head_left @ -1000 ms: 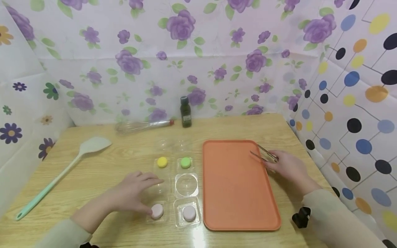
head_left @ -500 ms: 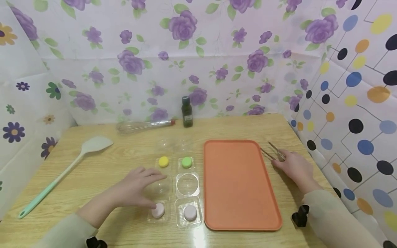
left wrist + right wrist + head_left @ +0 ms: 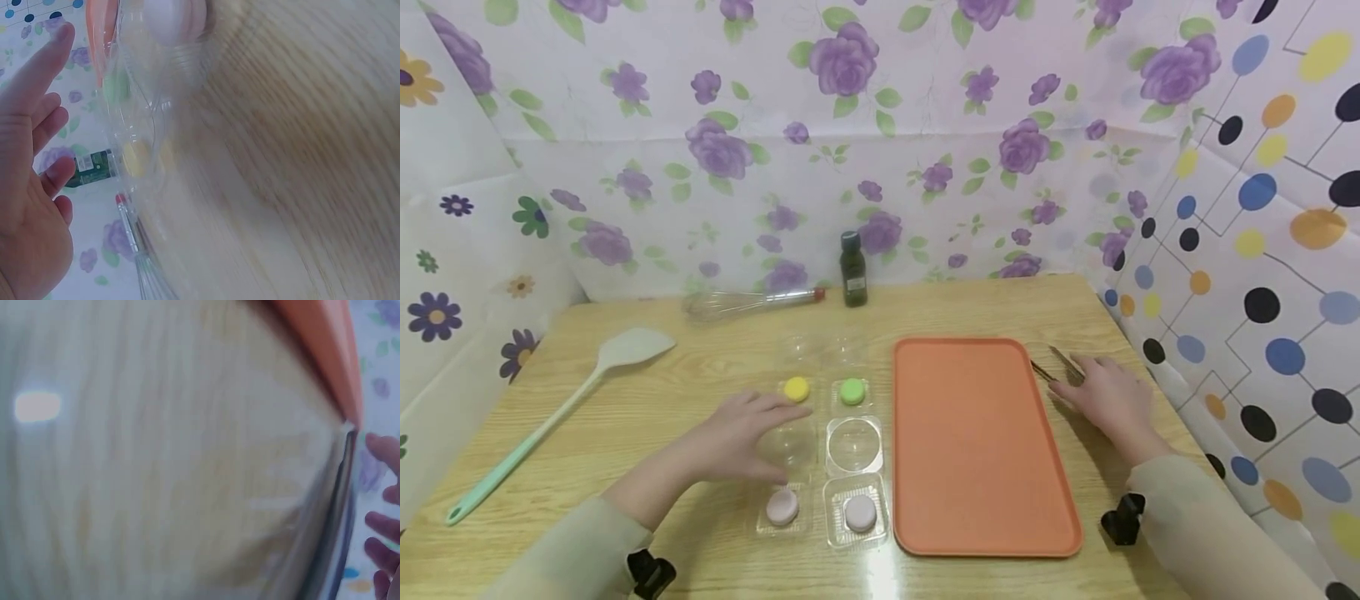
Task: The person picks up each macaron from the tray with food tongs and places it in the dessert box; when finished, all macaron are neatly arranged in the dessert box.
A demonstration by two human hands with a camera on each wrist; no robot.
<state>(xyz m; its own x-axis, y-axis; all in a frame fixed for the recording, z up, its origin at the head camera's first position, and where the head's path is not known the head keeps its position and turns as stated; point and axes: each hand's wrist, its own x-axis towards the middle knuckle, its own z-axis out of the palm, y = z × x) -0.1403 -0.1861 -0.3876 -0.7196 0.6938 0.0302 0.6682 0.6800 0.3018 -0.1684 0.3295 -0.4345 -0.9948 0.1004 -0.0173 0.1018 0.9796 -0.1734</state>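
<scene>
My left hand [image 3: 733, 442], its fingers spread, hovers over the left column of clear plastic boxes. Just below its thumb, a pale pink macaron [image 3: 782, 507] sits in a clear box; this macaron [image 3: 172, 19] also tops the left wrist view. Beside it, a pale lilac macaron [image 3: 860, 514] occupies another box. Farther back are a yellow macaron [image 3: 797, 389] and a green macaron [image 3: 852, 392]. To the right of the orange tray [image 3: 985, 450], my right hand [image 3: 1108, 404] is over metal tongs [image 3: 1066, 363]. The right wrist view shows loose fingers [image 3: 382, 525] apart from the tongs [image 3: 331, 537].
A dark green bottle [image 3: 853, 271] stands at the back beside a whisk [image 3: 752, 303]. At left lies a long turner [image 3: 580, 392] with a mint handle. Patterned cloth walls [image 3: 925, 150] enclose the table's back and sides.
My right hand has drawn the tongs rightward off the tray's edge and let go of them. My left hand has risen slightly and shifted right, its thumb leaving the pink macaron.
</scene>
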